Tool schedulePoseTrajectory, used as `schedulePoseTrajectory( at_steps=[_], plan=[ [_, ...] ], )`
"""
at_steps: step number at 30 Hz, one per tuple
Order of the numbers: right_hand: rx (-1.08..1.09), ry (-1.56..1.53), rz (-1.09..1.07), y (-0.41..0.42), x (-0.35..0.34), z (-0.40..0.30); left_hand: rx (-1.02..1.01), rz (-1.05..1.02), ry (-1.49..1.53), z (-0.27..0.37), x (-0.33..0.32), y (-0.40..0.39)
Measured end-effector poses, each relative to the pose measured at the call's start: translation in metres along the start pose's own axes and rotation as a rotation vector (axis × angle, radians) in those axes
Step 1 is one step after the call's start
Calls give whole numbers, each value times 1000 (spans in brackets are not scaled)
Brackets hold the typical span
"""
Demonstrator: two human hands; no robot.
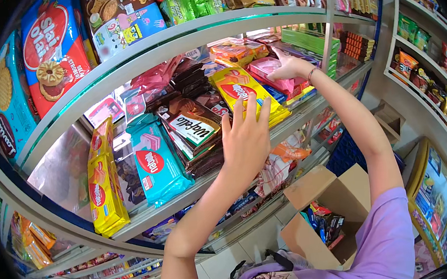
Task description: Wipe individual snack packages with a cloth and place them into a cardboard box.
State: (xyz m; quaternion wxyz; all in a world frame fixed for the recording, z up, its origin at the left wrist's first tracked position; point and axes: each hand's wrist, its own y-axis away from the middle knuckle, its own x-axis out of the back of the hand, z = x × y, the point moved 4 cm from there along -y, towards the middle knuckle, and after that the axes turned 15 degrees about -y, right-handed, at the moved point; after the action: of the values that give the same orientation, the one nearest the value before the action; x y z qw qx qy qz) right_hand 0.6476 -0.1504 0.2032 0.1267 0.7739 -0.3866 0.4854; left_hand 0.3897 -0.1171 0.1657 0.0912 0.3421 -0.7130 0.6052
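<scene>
My right hand reaches onto the glass shelf, its fingers spread over a pink snack package; whether it grips the package cannot be told. My left hand has its fingers apart, over the front of the shelf, between a stack of brown Wafello wafer packs and a yellow Nabati wafer pack. Left of the brown stack lies a teal Nabati wafer pack. Farther left, yellow Nabati packs lean upright. Behind the pink package are orange packages, and green boxes are stacked to the right.
Above runs a curved shelf edge with biscuit packs on it. An open cardboard box holding packaged snacks stands on the tiled floor below. Another carton and a wall rack of snack bags are at the right.
</scene>
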Motion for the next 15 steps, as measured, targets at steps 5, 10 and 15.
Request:
schedulePoseTrajectory(
  at_steps=[5,10,15],
  plan=[
    [63,55,87,-10,-16,20,87,-95,-27,11,-20,-14],
    [539,-236,448,51,-8,-12,129,106,32,2,-22,-10],
    [227,-794,78,133,-13,-6,199,211,128,-4,-5,-1]
  ],
)
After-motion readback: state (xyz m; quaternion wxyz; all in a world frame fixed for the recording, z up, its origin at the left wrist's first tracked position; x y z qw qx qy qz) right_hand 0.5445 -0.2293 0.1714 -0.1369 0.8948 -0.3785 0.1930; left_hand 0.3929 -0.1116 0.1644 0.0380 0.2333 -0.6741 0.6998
